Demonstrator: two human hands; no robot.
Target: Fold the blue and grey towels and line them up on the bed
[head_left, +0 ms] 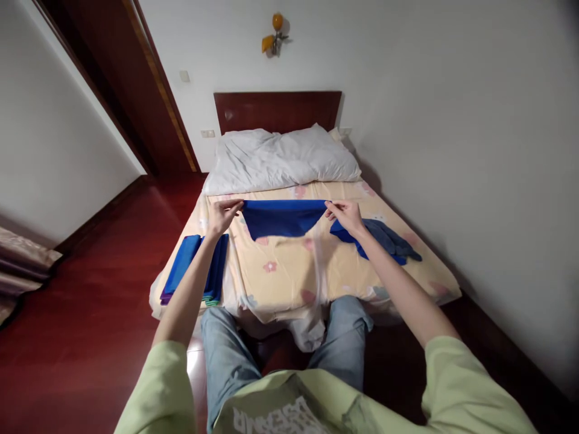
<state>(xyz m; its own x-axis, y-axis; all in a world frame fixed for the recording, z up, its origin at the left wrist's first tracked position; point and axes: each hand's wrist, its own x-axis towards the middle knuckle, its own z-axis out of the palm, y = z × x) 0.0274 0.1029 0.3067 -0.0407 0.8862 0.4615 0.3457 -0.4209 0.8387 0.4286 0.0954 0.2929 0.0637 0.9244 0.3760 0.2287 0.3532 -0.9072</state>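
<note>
My left hand and right hand pinch the top corners of a blue cloth, stretched between them over the bed; folded cloths lie near my left, crumpled cloth near my right.

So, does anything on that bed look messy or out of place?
The blue cloth heap on the right looks untidy against the neatly folded cloths on the left. Pale fabric bunches unevenly over the near edge of the bed. No spill shows.

Both hands stretch a cloth (blue) over the bed.
</note>
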